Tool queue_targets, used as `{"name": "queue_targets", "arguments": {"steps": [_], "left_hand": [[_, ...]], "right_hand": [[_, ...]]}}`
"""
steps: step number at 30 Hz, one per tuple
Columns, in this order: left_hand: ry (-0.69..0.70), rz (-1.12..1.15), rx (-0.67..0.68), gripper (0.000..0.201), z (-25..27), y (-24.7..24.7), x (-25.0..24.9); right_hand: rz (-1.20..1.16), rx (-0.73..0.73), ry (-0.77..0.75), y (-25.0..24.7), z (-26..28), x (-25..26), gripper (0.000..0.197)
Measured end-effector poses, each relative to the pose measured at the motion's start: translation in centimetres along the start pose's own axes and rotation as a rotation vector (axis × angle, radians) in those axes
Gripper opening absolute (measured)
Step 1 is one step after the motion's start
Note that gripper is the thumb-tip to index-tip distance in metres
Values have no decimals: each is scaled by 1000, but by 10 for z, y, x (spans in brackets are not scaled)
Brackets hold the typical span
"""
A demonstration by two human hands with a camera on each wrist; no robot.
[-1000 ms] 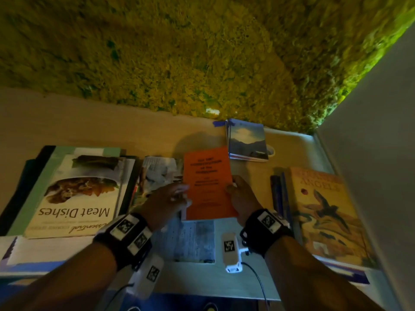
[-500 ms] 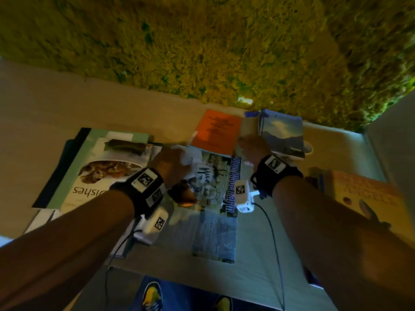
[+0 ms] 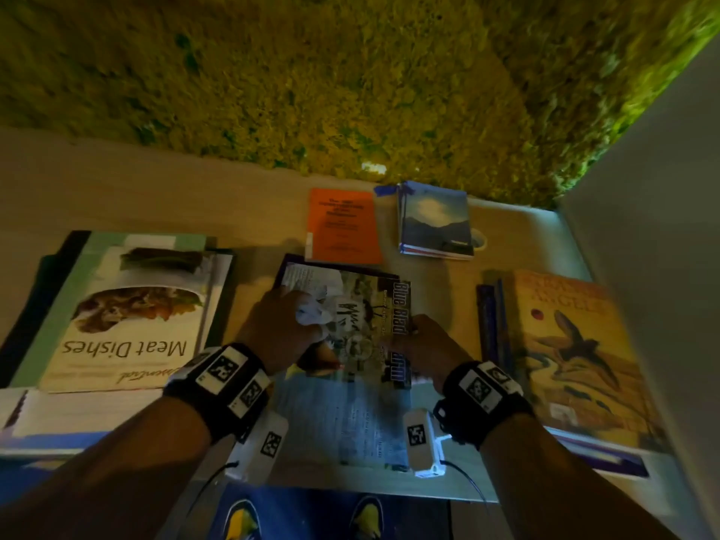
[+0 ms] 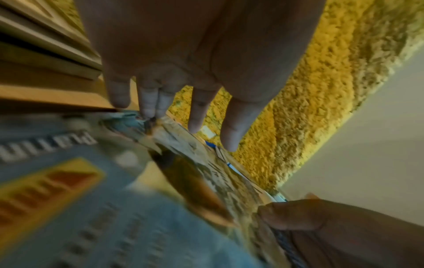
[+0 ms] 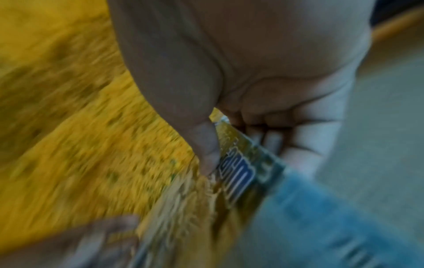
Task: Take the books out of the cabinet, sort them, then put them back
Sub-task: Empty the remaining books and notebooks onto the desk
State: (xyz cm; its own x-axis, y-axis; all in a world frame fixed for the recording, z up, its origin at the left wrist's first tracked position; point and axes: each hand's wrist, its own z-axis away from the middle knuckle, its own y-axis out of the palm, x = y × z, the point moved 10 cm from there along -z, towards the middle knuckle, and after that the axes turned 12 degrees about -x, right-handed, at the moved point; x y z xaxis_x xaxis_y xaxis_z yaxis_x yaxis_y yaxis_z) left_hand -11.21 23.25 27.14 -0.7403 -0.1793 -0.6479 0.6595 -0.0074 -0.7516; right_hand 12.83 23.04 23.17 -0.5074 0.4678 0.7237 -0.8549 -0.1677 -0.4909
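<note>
A "Blue Blad…" magazine (image 3: 362, 415) lies at the middle of the table near its front edge. My left hand (image 3: 288, 325) rests on its left part; the left wrist view shows that hand (image 4: 195, 112) with straight fingers, tips touching the magazine (image 4: 206, 172). My right hand (image 3: 420, 344) pinches its right edge. In the right wrist view the right hand (image 5: 213, 145) has its thumb on the cover (image 5: 241, 172) and curled fingers beneath. An orange booklet (image 3: 343, 226) lies flat behind it, beside a small stack of blue booklets (image 3: 434, 220).
A "Meat Dishes" book (image 3: 128, 317) tops a pile at the left. An orange "Angels" book (image 3: 576, 352) and dark blue spines (image 3: 493, 325) lie at the right, close to a pale panel (image 3: 654, 267). A moss wall (image 3: 311, 72) backs the table.
A second ago both hands held the orange booklet. It now lies at the back beside the blue stack. Both hands have come back to the magazine, and the right hand has pinched its edge.
</note>
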Motion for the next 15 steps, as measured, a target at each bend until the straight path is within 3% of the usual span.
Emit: {"name": "queue_targets", "arguments": {"steps": [1, 9, 12, 15], "left_hand": [[15, 3, 12, 52, 2, 3, -1], [105, -19, -24, 44, 9, 13, 1], [50, 14, -47, 43, 9, 8, 1], [118, 49, -117, 51, 19, -7, -25]], "right_hand": [[-68, -13, 34, -6, 3, -4, 8], [-360, -101, 147, -24, 12, -22, 10], [-453, -100, 78, -31, 21, 0, 22], [-527, -125, -98, -51, 31, 47, 35]]}}
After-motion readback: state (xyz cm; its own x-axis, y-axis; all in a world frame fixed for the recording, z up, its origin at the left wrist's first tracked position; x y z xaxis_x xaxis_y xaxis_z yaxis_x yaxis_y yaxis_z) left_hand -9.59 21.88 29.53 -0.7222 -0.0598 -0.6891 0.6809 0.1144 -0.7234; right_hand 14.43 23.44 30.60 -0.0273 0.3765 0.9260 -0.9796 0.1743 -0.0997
